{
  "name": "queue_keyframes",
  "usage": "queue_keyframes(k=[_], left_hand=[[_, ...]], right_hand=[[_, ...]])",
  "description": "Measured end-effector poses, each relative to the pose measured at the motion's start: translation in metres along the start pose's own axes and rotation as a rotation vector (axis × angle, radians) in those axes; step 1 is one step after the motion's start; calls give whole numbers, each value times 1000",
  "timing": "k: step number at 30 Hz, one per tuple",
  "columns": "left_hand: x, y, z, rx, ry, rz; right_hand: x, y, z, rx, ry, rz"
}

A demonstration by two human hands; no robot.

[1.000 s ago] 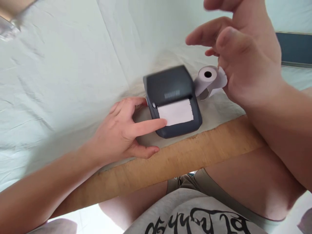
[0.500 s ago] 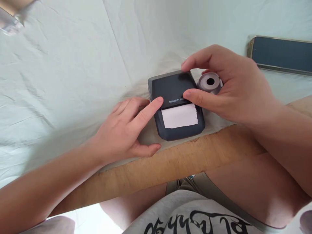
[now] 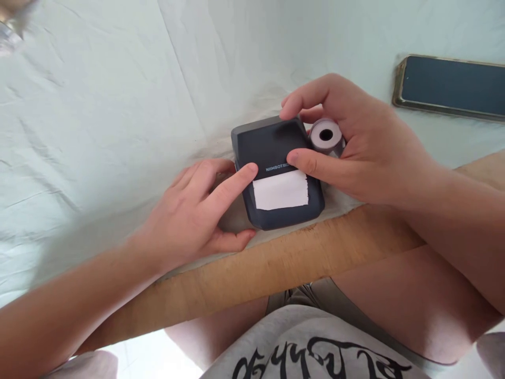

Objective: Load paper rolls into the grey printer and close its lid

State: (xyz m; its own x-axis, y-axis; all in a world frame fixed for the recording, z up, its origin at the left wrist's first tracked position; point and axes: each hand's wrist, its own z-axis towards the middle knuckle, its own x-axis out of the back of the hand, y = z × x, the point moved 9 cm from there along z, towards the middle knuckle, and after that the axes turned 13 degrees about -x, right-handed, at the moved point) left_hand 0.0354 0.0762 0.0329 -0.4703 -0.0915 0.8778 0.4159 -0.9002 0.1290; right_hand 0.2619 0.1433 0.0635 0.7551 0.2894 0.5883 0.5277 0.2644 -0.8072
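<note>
Pale cloth (image 3: 98,105) covered the table (image 3: 256,268); near its front edge, the left hand (image 3: 193,210), loosely spread, and right hand (image 3: 366,142), half-curled, seemingly pressed the printer (image 3: 268,142), neither clasping it; a paper roll (image 3: 317,131) stood beside.

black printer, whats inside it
A strip of white paper sticks out of the slot in the black printer; the closed lid covers whatever else is inside, so that cannot be seen.

One printer (image 3: 272,142), one phone (image 3: 453,86)
</note>
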Motion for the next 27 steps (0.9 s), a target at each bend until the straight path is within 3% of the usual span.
queue_keyframes(k=[7,11,20,22,27], left_hand=[[-4,-7,0,-28,3,54],[-9,-20,-6,6,-51,-71],[-26,-56,-21,294,-103,-291],[-24,-54,-16,332,-154,-306],[-7,-37,20,275,-263,-235]], right_hand=[[-6,13,6,-7,26,81],[-8,21,8,6,49,84],[0,16,4,64,80,-7],[-1,17,4,84,67,-18],[0,22,7,146,44,9]])
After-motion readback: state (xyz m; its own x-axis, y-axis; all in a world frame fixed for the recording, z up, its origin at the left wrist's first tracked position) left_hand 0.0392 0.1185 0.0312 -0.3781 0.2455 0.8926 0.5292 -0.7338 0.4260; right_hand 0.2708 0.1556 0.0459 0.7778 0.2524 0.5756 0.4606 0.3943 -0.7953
